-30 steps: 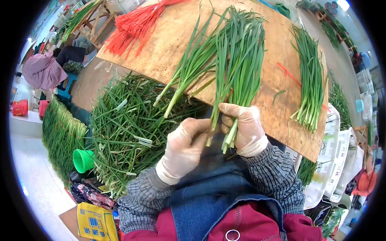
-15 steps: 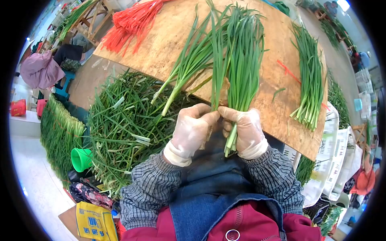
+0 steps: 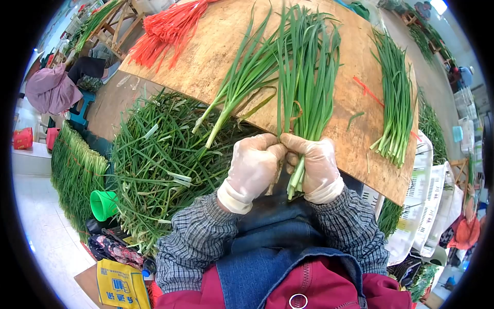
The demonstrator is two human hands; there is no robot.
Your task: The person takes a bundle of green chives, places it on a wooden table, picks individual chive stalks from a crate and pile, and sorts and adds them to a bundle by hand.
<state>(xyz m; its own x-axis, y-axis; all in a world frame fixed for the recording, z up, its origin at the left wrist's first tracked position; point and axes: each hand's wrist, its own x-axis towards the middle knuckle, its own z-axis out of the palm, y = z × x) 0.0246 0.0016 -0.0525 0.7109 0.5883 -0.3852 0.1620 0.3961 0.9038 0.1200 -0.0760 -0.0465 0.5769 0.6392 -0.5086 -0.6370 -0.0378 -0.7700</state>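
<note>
My right hand, in a thin whitish glove, is closed around the lower stalks of a bunch of garlic chives. Their pale cut ends show below the fist, and the leaves fan out over the board. My left hand, gloved alike, is closed beside it, the two thumbs nearly touching at the bunch's left edge. Pale withered leaf strips poke out under the left fist. A thin brown strip hangs on the bunch. Left of it, several loose chives lie across the board's near edge.
On the wooden board lie red ties and another chive bunch. A heap of leaves is below left, near a green bucket. White crates stand right. A person sits far left.
My left hand has shifted slightly right and up against the bunch. The stalk strand that stood apart now lies closer to the bunch, and the brown strip shows on it.
</note>
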